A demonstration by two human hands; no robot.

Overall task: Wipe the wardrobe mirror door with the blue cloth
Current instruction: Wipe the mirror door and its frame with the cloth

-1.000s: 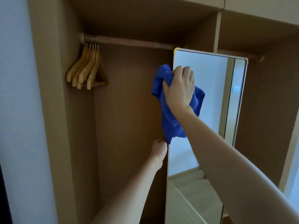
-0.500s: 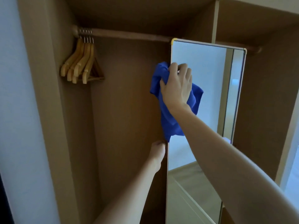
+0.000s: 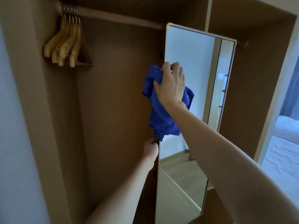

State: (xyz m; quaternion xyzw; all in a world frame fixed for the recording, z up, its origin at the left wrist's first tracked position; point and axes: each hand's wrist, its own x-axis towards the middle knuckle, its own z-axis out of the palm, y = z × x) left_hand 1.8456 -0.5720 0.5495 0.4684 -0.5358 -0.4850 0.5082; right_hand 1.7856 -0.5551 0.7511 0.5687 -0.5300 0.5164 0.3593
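A tall mirror door point(image 3: 194, 59) stands swung out from the brown wardrobe, its glass facing me. My right hand point(image 3: 171, 84) presses a bunched blue cloth point(image 3: 161, 120) against the glass near the mirror's left edge, about a third of the way down. The cloth hangs below and left of the hand. My left hand point(image 3: 151, 147) grips the mirror's left edge just under the hanging cloth, fingers wrapped behind the edge and hidden.
Several wooden hangers point(image 3: 66, 46) hang from the rail point(image 3: 116, 17) at the wardrobe's upper left. The wardrobe's left compartment point(image 3: 116, 94) is otherwise bare. A white bed point(image 3: 281, 152) shows past the wardrobe's right side.
My right hand and the blue cloth have slid down the mirror's left edge. The camera has tilted down. My left hand keeps its grip on the edge.
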